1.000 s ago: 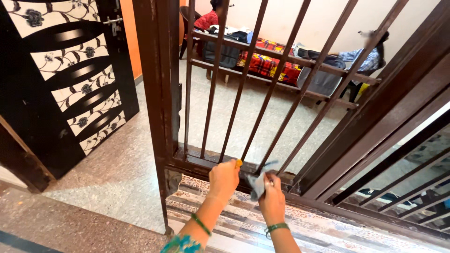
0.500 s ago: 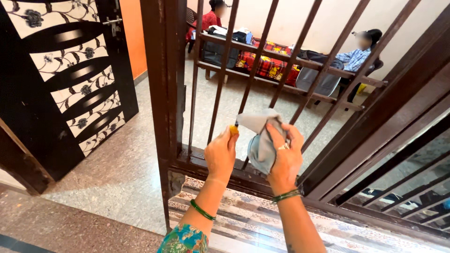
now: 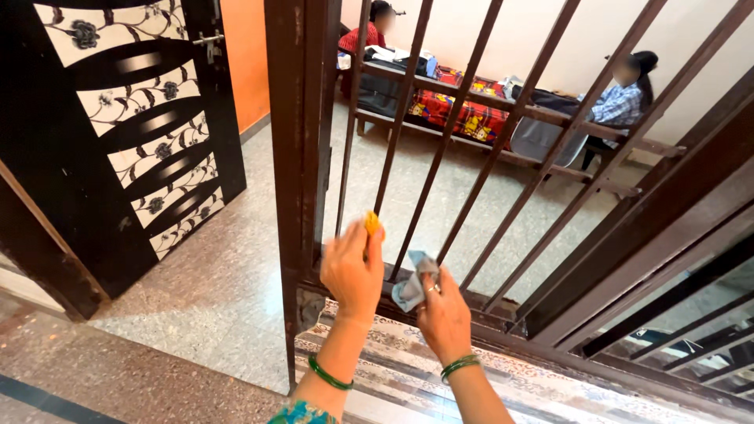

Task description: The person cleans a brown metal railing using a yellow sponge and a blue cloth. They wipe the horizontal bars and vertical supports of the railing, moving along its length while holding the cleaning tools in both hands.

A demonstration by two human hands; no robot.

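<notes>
A small yellow-handled tool (image 3: 373,224) is gripped in the closed fingers of the left hand (image 3: 351,271) near a brown gate (image 3: 302,157) bar. A grey cloth (image 3: 411,287), pinched by the right hand (image 3: 444,316), is pressed against the gate's bottom rail.

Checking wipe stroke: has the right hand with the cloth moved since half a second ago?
Yes. The right hand and grey cloth dropped down the bar to the gate's bottom rail.
</notes>
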